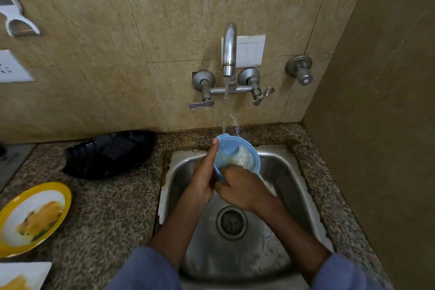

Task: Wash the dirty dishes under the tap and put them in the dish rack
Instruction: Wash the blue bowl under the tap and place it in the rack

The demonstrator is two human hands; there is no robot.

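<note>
A light blue plastic bowl (244,150) is tilted over the steel sink (277,167), under the stream from the running tap (229,49). My left hand (202,176) grips its left rim, thumb pointing up along the edge. My right hand (242,186) lies over the bowl's near edge with the fingers curled into it, rubbing inside. White foam shows in the bowl. What the right fingers hold, if anything, is hidden.
A black tray (106,155) with a dark scrub pad lies on the granite counter left of the sink. A yellow-rimmed plate (33,216) and a white square plate (21,275) sit at the near left. The drain (231,222) is open. A wall stands close on the right.
</note>
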